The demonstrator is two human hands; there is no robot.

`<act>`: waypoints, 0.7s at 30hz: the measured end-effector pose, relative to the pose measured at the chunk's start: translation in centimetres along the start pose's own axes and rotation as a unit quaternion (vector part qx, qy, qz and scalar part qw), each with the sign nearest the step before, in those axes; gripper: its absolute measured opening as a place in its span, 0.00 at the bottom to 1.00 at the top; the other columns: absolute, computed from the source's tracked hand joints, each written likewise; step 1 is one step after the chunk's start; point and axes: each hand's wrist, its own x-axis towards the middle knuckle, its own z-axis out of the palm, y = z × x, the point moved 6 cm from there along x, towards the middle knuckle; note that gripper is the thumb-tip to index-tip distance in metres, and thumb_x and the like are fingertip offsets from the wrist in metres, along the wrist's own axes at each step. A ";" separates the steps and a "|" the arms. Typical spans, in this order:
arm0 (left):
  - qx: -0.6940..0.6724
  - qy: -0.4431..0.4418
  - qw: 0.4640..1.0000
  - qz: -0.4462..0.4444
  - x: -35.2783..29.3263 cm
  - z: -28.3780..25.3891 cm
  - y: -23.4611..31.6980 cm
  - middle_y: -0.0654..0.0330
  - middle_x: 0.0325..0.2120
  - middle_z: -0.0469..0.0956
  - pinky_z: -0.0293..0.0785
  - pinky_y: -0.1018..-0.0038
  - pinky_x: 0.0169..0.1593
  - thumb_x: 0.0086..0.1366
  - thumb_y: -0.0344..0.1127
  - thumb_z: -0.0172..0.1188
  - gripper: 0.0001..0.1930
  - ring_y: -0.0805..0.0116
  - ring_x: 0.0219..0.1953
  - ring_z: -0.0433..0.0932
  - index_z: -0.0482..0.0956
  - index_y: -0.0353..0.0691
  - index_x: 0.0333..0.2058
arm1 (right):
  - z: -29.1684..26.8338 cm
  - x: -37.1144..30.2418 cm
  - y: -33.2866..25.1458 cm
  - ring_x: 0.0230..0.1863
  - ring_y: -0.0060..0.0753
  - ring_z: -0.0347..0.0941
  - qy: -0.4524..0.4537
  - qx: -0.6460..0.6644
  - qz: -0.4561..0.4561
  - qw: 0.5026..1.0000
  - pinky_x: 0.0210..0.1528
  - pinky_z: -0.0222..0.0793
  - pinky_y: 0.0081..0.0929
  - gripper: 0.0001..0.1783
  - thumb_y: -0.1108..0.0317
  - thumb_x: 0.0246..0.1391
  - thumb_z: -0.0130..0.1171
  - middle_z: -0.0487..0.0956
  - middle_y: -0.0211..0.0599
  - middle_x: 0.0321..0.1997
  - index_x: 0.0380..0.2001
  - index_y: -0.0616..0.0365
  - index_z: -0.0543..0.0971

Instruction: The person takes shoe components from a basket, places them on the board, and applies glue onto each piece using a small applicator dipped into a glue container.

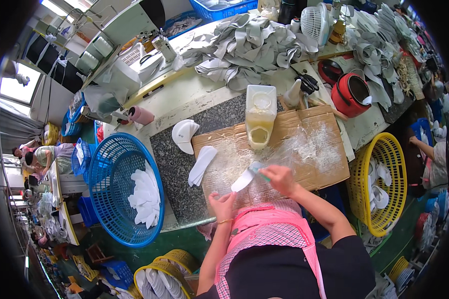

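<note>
My left hand (222, 205) pinches the near end of a slim white flat piece (242, 181), which looks like a shoe part, over a cardboard sheet (329, 178). In my right hand (280, 180) is a small brush with a green handle (263, 175); its head touches or hangs just above the piece's far end. Beyond my hands, a translucent plastic jug (261, 107) with a cut opening holds yellowish liquid. Left of the cardboard lie a small stack of long white pieces (201, 167) and a fan of curved white pieces (184, 135).
A blue basket (127, 239) with white pieces stands at the left, a yellow basket (404, 184) at the right. Grey-white cut pieces (254, 47) are heaped at the back. A red pot (340, 99), black-handled scissors (309, 83) and a fan (314, 22) sit at the back right.
</note>
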 end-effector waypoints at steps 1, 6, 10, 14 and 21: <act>-0.027 0.010 0.999 0.022 0.1 0.0 0.5 0.51 0.34 0.85 0.77 0.76 0.44 0.54 0.23 0.76 0.36 0.69 0.36 0.82 0.56 0.42 0.50 | 0.8 -0.2 -2.0 0.27 0.44 0.78 -0.051 0.052 -0.071 0.995 0.28 0.73 0.39 0.18 0.74 0.48 0.60 0.76 0.36 0.30 0.44 0.49 0.83; -0.104 -0.029 0.973 0.205 -1.7 -0.2 7.2 0.56 0.30 0.84 0.71 0.85 0.32 0.55 0.18 0.73 0.31 0.78 0.28 0.79 0.57 0.44 0.45 | -2.8 4.8 1.3 0.26 0.44 0.78 0.108 0.138 0.104 0.979 0.27 0.73 0.39 0.13 0.73 0.54 0.62 0.77 0.35 0.31 0.44 0.50 0.83; 0.206 0.066 0.889 0.404 -5.5 -0.4 13.4 0.65 0.25 0.79 0.68 0.80 0.26 0.58 0.20 0.69 0.15 0.78 0.23 0.74 0.71 0.41 0.35 | -3.9 8.0 3.2 0.26 0.43 0.77 0.132 0.012 0.097 0.986 0.27 0.70 0.37 0.07 0.70 0.59 0.64 0.77 0.36 0.30 0.41 0.54 0.83; 0.428 -0.116 0.639 0.628 -4.5 0.8 9.1 0.61 0.20 0.70 0.70 0.69 0.24 0.59 0.26 0.64 0.07 0.63 0.22 0.74 0.79 0.41 0.36 | -3.7 7.9 2.8 0.25 0.43 0.77 0.158 0.083 0.214 0.960 0.27 0.70 0.37 0.04 0.70 0.58 0.64 0.75 0.37 0.26 0.37 0.54 0.84; 0.473 -0.154 0.589 0.637 -4.5 2.3 5.5 0.65 0.21 0.70 0.72 0.71 0.28 0.57 0.31 0.61 0.06 0.68 0.29 0.75 0.71 0.45 0.29 | 1.1 2.3 -4.3 0.25 0.45 0.76 -0.068 0.174 -0.008 0.982 0.27 0.71 0.41 0.04 0.69 0.55 0.66 0.76 0.38 0.26 0.35 0.53 0.84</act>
